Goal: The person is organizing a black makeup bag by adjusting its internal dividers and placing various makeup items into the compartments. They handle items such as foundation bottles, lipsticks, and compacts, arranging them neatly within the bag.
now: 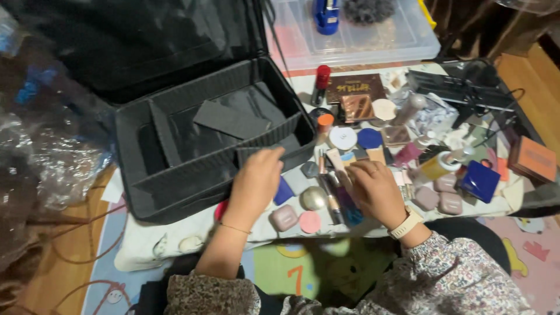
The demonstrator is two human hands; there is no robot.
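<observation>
A cluttered floor mat (pixel 175 248) held scattered cosmetics. The left hand (pixel 255 184) gripped a grey divider (pixel 259 153) at the open black case's (pixel 140 169) front wall, fingers curled over it. The right hand (pixel 376 192) rested on compacts (pixel 344 169) nearby, fingers bent together.

I see my left hand (pixel 256 181) resting on the front wall of the open black organizer case (pixel 175 175), fingers at a grey divider (pixel 259 153), while my right hand (pixel 376 192), a pale watch (pixel 406 223) at its wrist, lies among scattered makeup compacts beside a blue box (pixel 480 181).
</observation>
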